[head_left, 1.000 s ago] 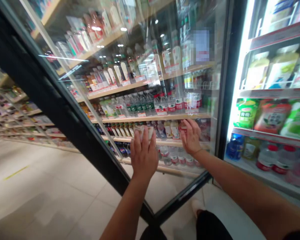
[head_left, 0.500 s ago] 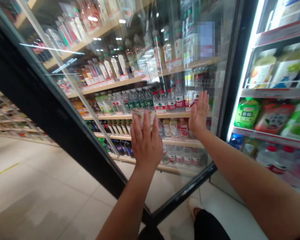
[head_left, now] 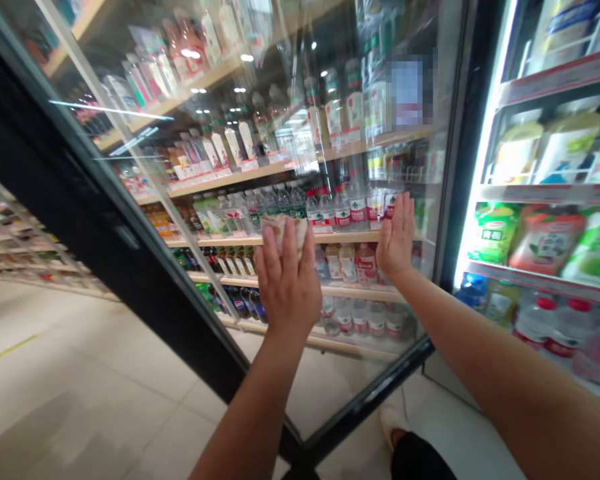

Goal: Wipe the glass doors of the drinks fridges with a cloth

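Here hands (head_left: pixel 397 241) face the glass door (head_left: pixel 351 368), left (head_left: pixel 291 288) covering a cloth (head_left: pixel 279 225)

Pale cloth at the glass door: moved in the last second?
Yes, up: the pale cloth is clearly farther above the door's bottom frame than a second ago. Any sideways shift looks slight.

Glossy glass door (head_left: pixel 305 175), matt cloth (head_left: pixel 301 230)
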A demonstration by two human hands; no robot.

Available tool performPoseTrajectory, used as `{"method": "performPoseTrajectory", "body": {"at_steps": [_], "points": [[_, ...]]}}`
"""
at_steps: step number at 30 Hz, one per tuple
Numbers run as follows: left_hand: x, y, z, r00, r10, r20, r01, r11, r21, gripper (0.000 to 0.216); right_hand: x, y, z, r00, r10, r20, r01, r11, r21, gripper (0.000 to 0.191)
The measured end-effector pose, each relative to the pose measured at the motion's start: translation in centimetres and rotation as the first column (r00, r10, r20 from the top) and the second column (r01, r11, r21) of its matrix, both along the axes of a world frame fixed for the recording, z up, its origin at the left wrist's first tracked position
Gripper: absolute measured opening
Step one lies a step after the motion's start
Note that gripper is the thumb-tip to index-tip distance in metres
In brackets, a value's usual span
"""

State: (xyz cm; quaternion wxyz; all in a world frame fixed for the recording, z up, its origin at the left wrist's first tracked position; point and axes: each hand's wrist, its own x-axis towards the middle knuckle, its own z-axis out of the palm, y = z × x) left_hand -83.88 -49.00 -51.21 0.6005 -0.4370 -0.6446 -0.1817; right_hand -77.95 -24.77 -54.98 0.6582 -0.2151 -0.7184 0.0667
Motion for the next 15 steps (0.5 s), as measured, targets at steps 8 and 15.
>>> {"method": "performPoseTrajectory", "body": {"at_steps": [8, 15], "points": [[-0.3, 0.7, -5.3, 0.987, -0.16, -0.017, 0.151, 0.957, -0.246, 0.072, 1.0, -3.8, 0.0, 0.999, 0.036, 0.011, -0.036, 0.999, -0.012, 0.063], [-0.3, -1.9, -4.4, 0.963, -0.266, -0.043, 0.257, 0.954, -0.156, 0.09, 1.5, -13.1, -2.5, 0.856, 0.32, 0.405, -0.467, 0.815, 0.344, 0.066]]}}
